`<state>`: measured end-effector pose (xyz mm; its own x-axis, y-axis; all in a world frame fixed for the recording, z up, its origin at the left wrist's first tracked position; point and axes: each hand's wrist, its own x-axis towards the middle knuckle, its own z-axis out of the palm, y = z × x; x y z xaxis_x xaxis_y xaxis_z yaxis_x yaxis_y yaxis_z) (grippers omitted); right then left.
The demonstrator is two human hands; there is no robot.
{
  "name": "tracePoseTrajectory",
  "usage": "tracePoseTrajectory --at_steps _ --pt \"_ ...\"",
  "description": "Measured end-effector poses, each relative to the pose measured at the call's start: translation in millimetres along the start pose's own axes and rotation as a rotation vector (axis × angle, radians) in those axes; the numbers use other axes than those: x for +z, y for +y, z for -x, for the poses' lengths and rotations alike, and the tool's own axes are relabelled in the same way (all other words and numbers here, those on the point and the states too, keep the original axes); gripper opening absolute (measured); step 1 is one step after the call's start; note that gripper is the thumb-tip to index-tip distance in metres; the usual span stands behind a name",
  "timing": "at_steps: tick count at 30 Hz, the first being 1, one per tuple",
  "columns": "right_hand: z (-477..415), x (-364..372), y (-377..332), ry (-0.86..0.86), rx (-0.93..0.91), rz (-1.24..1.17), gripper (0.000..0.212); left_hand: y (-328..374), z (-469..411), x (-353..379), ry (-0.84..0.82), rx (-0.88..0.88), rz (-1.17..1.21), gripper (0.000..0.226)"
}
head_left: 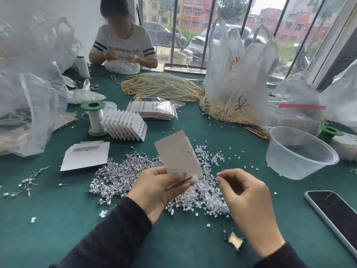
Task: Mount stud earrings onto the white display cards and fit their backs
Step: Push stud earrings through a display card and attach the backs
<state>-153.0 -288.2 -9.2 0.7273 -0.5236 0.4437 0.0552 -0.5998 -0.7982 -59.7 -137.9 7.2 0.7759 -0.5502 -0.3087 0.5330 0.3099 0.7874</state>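
Our left hand [160, 190] grips a white display card [177, 153]; our right hand [247, 200] pinches a tiny clear piece [217, 176]. Handwriting marks the plastic bag [237, 78].

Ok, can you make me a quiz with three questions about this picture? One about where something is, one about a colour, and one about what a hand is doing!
1. Where is the phone?
A. At the far left edge of the tablecloth.
B. At the near right edge of the tablecloth.
C. At the far end, by the window.

2. What colour is the tablecloth?
A. Red.
B. Yellow.
C. Dark green.

3. What is the left hand doing?
A. Holding up a white display card.
B. Lying flat on the tablecloth.
C. Making an empty fist.

Answers:
1 B: the phone lies dark screen up at the picture's right edge.
2 C: bare dark green cloth shows all round the hands.
3 A: its thumb and fingers pinch the card's lower edge above the pile of stud earrings.
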Motion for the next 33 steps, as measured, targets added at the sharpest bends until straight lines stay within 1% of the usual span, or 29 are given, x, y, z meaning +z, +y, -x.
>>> tracePoseTrajectory --at_steps 2,6,7,9,12,14,18,23,28,33 --pt "2.0 1.7 -3.2 0.024 -0.072 0.031 0.019 -0.4 0.5 0.0 0.022 0.028 -0.033 0.016" --pt "8.7 10.8 -11.0 0.077 -0.304 0.111 0.019 -7.0 1.6 3.9 0.079 0.067 -0.110 0.003" --pt "10.2 14.4 -11.8 0.089 -0.345 0.122 0.016 -9.2 1.7 6.1 0.092 0.090 -0.140 0.001" --pt "13.1 22.2 -13.5 0.099 -0.385 0.155 0.008 -13.8 1.6 9.7 0.108 0.132 -0.183 0.006" --pt "16.4 32.8 -14.5 0.075 -0.399 0.178 0.008 -18.7 4.0 13.7 0.104 0.178 -0.210 0.016" --pt "16.2 36.4 -14.2 0.061 -0.393 0.163 0.009 -19.9 5.1 16.0 0.106 0.200 -0.224 0.015" --pt "13.8 36.2 -12.2 0.097 -0.356 0.132 0.003 -19.6 3.7 17.3 0.148 0.214 -0.209 0.015" --pt "13.1 37.1 -10.5 0.081 -0.345 0.154 0.008 -19.1 6.3 18.9 0.144 0.253 -0.240 0.015" --pt "15.9 37.6 -12.0 0.078 -0.357 0.158 0.005 -20.6 8.1 22.0 0.149 0.278 -0.274 0.021" --pt "15.9 37.1 -13.2 0.094 -0.333 0.132 0.006 -20.2 7.9 24.0 0.166 0.281 -0.257 0.018"
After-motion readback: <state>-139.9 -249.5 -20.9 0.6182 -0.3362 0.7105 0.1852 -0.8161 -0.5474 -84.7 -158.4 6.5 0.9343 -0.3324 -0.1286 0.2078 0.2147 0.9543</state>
